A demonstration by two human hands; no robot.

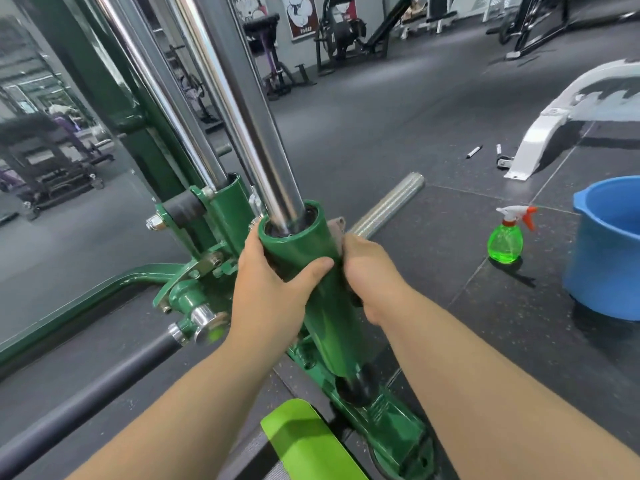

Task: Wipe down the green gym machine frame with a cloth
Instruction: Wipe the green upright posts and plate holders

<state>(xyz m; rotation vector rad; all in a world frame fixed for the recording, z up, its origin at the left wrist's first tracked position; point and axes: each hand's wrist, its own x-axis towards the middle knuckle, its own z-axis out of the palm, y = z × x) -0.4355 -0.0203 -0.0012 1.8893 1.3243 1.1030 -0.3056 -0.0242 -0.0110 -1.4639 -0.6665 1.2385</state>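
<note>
The green machine frame (194,299) fills the centre, with two chrome guide rods (249,126) running down into green sleeves. My left hand (273,289) grips the near green sleeve (322,317) just below its rim, thumb across the front. On the sleeve's right side my right hand (370,271) has its fingers curled and pressed against it. It holds a bunched cloth (337,226), of which only a brownish scrap shows above the knuckles and a dark bit under the palm.
A green spray bottle (506,241) and a blue bucket (602,258) stand on the dark rubber floor to the right. A ribbed chrome peg (388,206) sticks out behind my right hand. A black bar (104,382) crosses at lower left. A white machine base (554,129) is at right.
</note>
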